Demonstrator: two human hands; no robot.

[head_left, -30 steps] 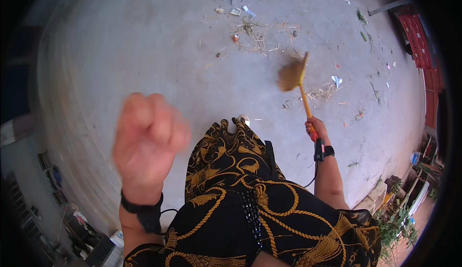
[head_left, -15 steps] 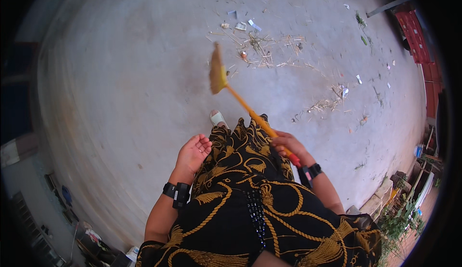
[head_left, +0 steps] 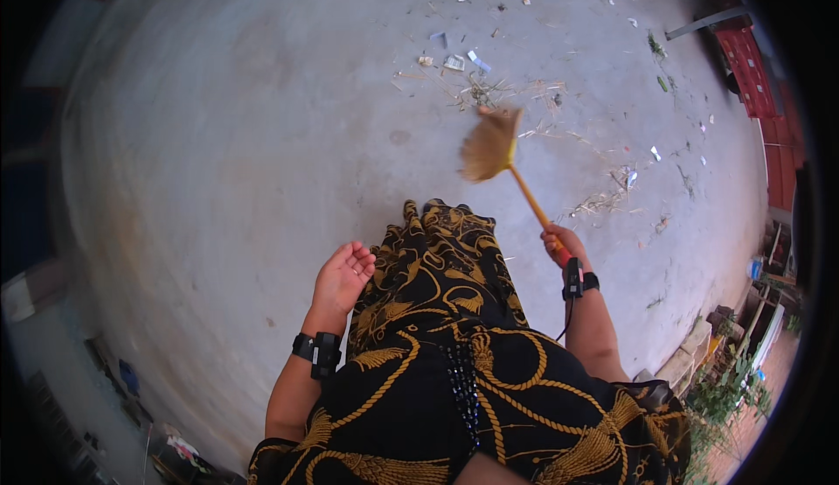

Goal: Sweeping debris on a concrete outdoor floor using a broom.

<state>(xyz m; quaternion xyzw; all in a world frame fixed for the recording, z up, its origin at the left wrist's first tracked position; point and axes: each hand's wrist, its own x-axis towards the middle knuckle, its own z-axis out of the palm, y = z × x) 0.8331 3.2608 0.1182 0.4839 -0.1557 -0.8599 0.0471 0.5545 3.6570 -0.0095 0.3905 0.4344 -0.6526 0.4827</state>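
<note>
My right hand (head_left: pixel 564 242) grips the orange handle of a broom (head_left: pixel 527 195), fingers wrapped round it near its end. The tan, fan-shaped broom head (head_left: pixel 491 144) points away from me and is smeared by motion, just short of a pile of straw (head_left: pixel 482 93). Whether its bristles touch the concrete floor is hard to tell. My left hand (head_left: pixel 345 273) hangs by the black and gold skirt, palm turned inward, fingers loosely curled and nothing in them. Black devices are strapped to both wrists.
Scraps of paper (head_left: pixel 454 63) and more straw (head_left: pixel 603 201) lie scattered ahead and to the right on the grey floor (head_left: pixel 218 179). At the far right is a red metal object (head_left: pixel 747 70). Blocks (head_left: pixel 696 338) and a green plant (head_left: pixel 730 393) line the right edge.
My right hand has moved right and forward, swinging the broom head from the left over to the right, toward the straw. My left hand has shifted only slightly.
</note>
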